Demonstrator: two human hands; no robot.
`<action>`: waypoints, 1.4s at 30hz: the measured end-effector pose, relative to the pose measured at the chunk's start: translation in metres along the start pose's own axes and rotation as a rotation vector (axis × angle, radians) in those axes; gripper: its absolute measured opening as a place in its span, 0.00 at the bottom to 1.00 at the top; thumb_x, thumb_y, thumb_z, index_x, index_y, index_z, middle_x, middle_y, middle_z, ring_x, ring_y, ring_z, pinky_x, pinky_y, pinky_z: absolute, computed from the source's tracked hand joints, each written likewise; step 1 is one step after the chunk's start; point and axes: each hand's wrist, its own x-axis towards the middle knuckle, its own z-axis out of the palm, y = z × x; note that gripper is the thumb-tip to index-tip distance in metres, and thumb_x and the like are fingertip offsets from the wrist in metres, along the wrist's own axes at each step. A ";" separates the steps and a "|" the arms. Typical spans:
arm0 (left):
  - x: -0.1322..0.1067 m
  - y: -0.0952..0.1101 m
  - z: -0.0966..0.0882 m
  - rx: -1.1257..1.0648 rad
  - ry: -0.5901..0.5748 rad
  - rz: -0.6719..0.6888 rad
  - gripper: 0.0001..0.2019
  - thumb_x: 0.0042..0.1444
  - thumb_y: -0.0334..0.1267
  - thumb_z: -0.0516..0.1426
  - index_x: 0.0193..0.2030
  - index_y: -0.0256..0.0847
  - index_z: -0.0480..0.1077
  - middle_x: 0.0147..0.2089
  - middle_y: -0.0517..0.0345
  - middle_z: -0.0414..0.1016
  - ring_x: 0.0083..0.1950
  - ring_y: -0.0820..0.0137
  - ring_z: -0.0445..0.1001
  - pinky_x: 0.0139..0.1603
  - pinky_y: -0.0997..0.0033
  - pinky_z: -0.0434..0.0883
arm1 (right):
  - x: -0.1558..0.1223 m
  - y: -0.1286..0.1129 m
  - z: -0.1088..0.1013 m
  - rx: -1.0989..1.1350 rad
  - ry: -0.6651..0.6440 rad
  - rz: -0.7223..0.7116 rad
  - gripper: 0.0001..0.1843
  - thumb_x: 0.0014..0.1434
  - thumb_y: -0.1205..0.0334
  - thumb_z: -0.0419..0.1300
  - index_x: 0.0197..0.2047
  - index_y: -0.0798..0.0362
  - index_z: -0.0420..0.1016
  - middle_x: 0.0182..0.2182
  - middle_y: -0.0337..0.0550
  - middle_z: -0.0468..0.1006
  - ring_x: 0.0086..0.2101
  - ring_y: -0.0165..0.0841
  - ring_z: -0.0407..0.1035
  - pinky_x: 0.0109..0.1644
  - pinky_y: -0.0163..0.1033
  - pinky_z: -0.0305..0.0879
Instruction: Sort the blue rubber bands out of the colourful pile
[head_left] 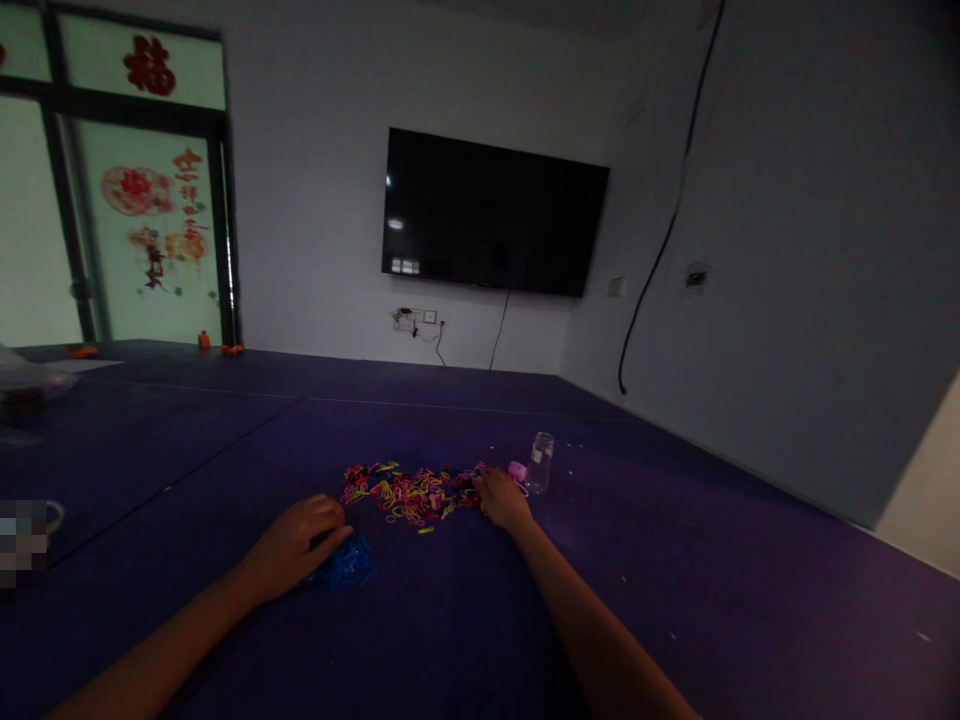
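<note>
A loose heap of small coloured rubber bands (412, 494), mostly pink, red and yellow, is spread on the purple surface. My left hand (304, 530) is at the heap's left end, fingers bent and thumb held apart, with nothing visible in it. Below its thumb sits a separate pile of blue rubber bands (351, 562). At the heap's right end, my right hand (505, 498) has its fingers drawn together and pointing down among the bands; what they pinch is hidden. Beside that hand are a pink cap (517, 470) and a clear plastic bottle (540, 464) standing upright.
The purple surface (465, 640) reaches back to the wall. A clear plastic bag (30, 385) lies at the far left. Small orange objects (232, 350) are near the glass door (150, 230). A black cable (651, 280) hangs at right; a television (495, 215) is on the wall.
</note>
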 end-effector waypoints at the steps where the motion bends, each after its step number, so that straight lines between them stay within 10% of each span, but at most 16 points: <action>1: 0.000 0.000 0.000 0.001 0.002 0.004 0.17 0.63 0.43 0.46 0.29 0.40 0.70 0.32 0.57 0.73 0.37 0.70 0.71 0.40 0.70 0.67 | 0.000 0.000 0.000 0.002 0.000 0.001 0.22 0.66 0.58 0.41 0.56 0.57 0.67 0.54 0.53 0.70 0.56 0.40 0.60 0.59 0.44 0.52; 42: 0.000 0.000 -0.001 -0.023 -0.015 -0.015 0.17 0.63 0.44 0.47 0.29 0.41 0.69 0.31 0.58 0.72 0.34 0.70 0.70 0.38 0.71 0.67 | 0.003 -0.001 -0.011 0.210 0.126 -0.018 0.21 0.60 0.70 0.45 0.53 0.56 0.72 0.53 0.51 0.71 0.53 0.37 0.65 0.59 0.41 0.58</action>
